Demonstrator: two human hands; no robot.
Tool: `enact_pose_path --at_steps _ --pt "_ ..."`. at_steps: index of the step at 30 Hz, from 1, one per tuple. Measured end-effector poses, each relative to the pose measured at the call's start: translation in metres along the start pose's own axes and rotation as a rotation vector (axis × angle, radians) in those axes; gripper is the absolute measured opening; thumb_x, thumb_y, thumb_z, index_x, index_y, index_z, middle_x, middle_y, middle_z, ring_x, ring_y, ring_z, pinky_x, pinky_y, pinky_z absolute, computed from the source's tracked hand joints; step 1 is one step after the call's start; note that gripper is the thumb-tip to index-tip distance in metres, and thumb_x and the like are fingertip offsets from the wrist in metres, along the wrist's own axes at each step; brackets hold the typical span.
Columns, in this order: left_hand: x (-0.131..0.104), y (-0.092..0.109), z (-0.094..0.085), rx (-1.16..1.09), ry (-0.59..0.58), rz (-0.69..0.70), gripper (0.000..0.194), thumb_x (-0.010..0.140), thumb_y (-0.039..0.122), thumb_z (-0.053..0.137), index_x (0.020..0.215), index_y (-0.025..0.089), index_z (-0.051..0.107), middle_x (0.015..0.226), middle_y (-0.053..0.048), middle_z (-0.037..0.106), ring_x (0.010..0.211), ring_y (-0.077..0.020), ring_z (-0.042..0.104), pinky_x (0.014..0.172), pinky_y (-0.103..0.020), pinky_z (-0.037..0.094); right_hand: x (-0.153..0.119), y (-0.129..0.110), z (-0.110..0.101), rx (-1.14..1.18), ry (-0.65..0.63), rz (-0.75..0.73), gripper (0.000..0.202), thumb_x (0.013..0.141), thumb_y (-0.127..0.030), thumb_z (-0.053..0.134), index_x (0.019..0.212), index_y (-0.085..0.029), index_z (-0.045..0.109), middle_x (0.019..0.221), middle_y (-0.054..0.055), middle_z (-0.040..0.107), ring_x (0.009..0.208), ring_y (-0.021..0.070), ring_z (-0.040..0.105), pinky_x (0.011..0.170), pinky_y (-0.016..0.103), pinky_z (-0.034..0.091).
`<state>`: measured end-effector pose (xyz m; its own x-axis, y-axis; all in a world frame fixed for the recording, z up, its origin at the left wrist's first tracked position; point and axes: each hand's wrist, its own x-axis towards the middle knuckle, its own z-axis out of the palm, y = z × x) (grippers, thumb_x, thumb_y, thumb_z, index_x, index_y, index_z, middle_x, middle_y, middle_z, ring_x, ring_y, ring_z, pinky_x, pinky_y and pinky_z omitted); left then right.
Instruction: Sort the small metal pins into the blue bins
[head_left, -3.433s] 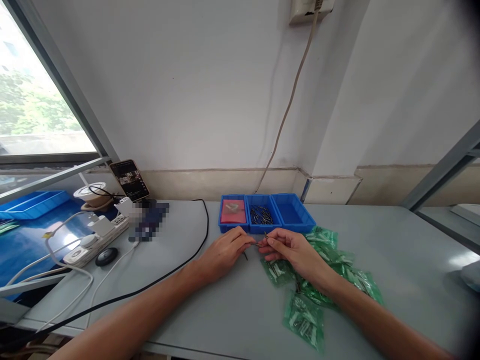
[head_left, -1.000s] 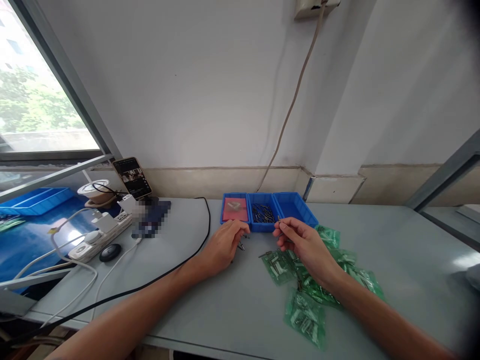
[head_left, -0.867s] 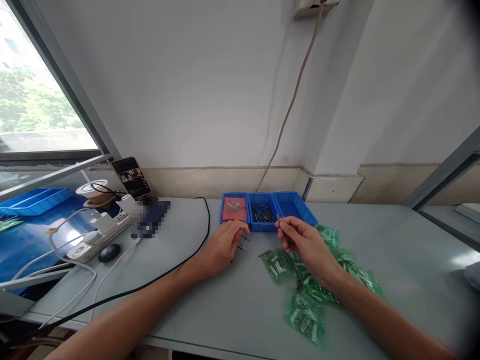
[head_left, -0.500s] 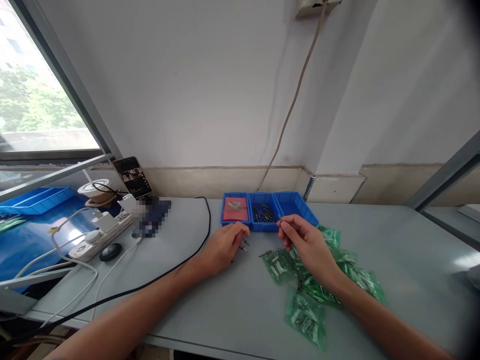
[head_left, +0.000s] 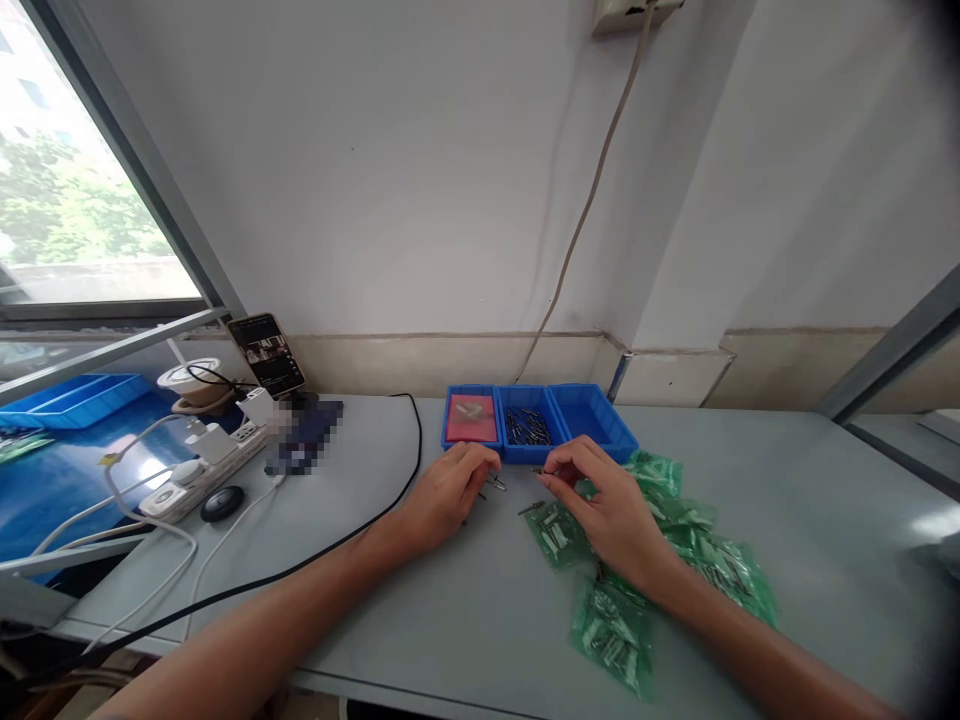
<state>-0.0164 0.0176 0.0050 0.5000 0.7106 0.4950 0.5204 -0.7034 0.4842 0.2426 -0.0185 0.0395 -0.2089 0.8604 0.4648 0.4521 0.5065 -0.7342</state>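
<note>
My left hand point(head_left: 450, 492) is closed on small metal pins point(head_left: 496, 483) that stick out past its fingertips, in front of the left blue bin. To its right, my right hand point(head_left: 600, 500) pinches one small dark metal pin point(head_left: 537, 471) between thumb and forefinger. Behind the hands, the middle blue bin point(head_left: 529, 455) holds many similar metal pins point(head_left: 526, 427). A red packet point(head_left: 471, 418) lies in the left bin. Green plastic bags point(head_left: 613, 635) of metal parts lie under and around my right hand. A single pin point(head_left: 531, 508) rests by the leftmost bag.
The right blue bin point(head_left: 589, 415) stands beside the middle one. A black cable point(head_left: 416, 440) crosses the grey table point(head_left: 420, 620) beneath my left forearm. At the left are a black mouse point(head_left: 222, 504), a power strip point(head_left: 180, 490) and a propped phone point(head_left: 266, 354).
My right hand has moved left and slightly down, from the front edge of the bins toward my left hand, with its pin. The pins at my left fingertips have shifted slightly.
</note>
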Motion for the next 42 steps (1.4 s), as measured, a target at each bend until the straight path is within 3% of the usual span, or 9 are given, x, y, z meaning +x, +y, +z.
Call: enact_pose_path --at_steps 9,13,18,26,36,42 --pt "0.0001 0.0007 0.0005 0.021 0.010 0.002 0.021 0.116 0.026 0.039 0.123 0.024 0.059 0.107 -0.004 0.067 0.097 -0.0193 0.063 0.089 -0.030 0.050 0.0078 -0.0005 0.0033 0.616 -0.114 0.381 0.035 0.095 -0.057 0.076 0.100 -0.024 0.071 0.096 0.002 0.064 0.075 0.0175 0.056 0.068 0.032 0.050" --pt "0.0005 0.0011 0.0008 0.042 0.022 0.029 0.022 0.116 0.026 0.038 0.122 0.023 0.059 0.108 -0.006 0.067 0.098 -0.0199 0.063 0.090 -0.031 0.050 0.0075 0.0011 0.0018 0.842 -0.143 0.491 0.034 0.093 -0.054 0.081 0.097 -0.022 0.072 0.088 0.000 0.058 0.070 0.0134 0.049 0.065 0.027 0.046" --pt "0.0014 0.0019 0.0005 0.050 0.012 0.036 0.023 0.116 0.024 0.037 0.120 0.022 0.059 0.106 -0.005 0.065 0.097 -0.0196 0.062 0.090 -0.031 0.050 0.0087 0.0046 -0.0044 1.048 -0.176 0.582 0.028 0.092 -0.046 0.085 0.096 -0.021 0.073 0.094 0.001 0.055 0.068 0.0109 0.043 0.062 0.025 0.044" --pt "0.0024 0.0009 -0.0012 0.040 -0.002 0.027 0.021 0.114 0.018 0.038 0.114 0.022 0.059 0.102 -0.004 0.065 0.093 -0.0185 0.062 0.087 -0.029 0.050 0.0093 -0.0003 -0.0024 0.925 -0.162 0.527 0.032 0.090 -0.050 0.085 0.102 -0.024 0.072 0.099 0.002 0.058 0.067 0.0126 0.044 0.063 0.028 0.044" --pt "0.0013 -0.0036 -0.0008 0.042 -0.047 0.057 0.024 0.113 0.018 0.039 0.110 0.022 0.062 0.101 -0.003 0.068 0.096 -0.0189 0.062 0.089 -0.030 0.048 0.0060 -0.0007 0.0002 0.508 -0.141 0.371 0.033 0.090 -0.053 0.082 0.094 -0.024 0.066 0.078 -0.005 0.054 0.067 0.0142 0.047 0.063 0.028 0.038" --pt "0.0010 -0.0009 -0.0032 0.020 -0.034 0.028 0.024 0.110 0.014 0.041 0.107 0.022 0.063 0.101 -0.002 0.071 0.095 -0.0182 0.064 0.089 -0.030 0.049 0.0072 0.0017 0.0008 0.440 -0.130 0.343 0.033 0.089 -0.054 0.082 0.092 -0.025 0.066 0.076 -0.004 0.055 0.068 0.0161 0.048 0.063 0.029 0.040"
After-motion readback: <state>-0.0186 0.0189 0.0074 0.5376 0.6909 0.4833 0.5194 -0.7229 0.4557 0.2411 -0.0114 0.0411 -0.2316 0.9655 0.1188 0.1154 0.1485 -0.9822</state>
